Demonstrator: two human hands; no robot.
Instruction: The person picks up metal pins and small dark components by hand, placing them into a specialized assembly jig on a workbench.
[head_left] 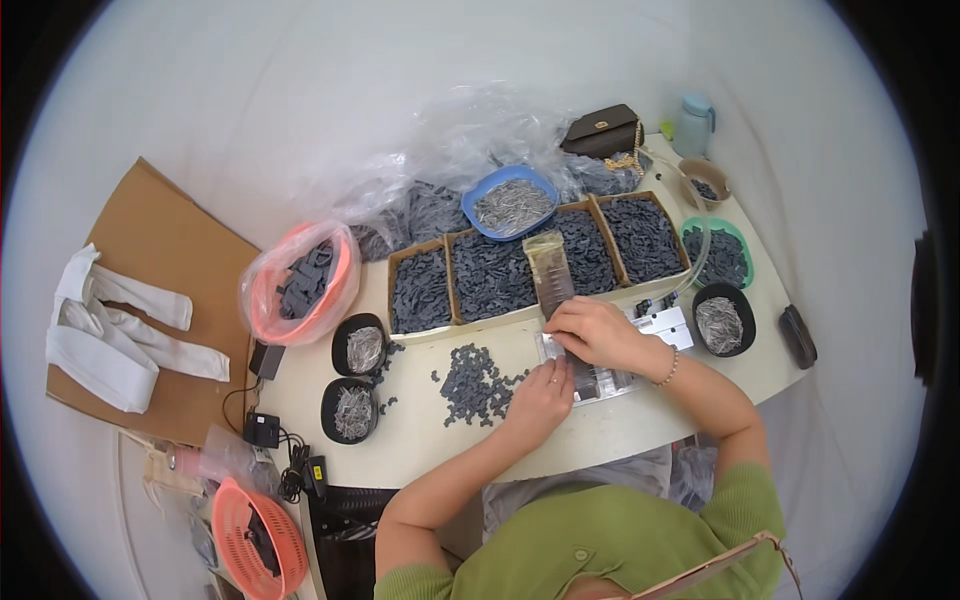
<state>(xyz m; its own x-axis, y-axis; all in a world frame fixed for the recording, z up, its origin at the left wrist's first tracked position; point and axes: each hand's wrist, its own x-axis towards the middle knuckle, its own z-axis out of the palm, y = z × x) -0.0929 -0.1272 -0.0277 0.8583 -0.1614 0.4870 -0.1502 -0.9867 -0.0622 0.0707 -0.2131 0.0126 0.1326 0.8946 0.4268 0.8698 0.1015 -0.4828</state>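
In front of me on the table lies a clear and metal jig (612,383) with dark strips in it. My left hand (540,402) rests at its left end, fingers close together and pressed on something too small to make out. Just above it, my right hand (597,333) is closed in a pinch at the jig; what lies between its fingertips is hidden. A transparent ridged tray (551,268) with a yellowish end reaches from the right fingers up over the part boxes. A loose pile of small dark grey plastic pieces (473,388) lies left of my left hand.
Behind stand cardboard compartments (420,288) of dark pieces, with a blue bowl (483,222) of metal pins on top. Black bowls (340,428) of pins stand left, another black bowl (738,345) right. A green bowl (742,233), hose (707,240) and white block (668,326) are right.
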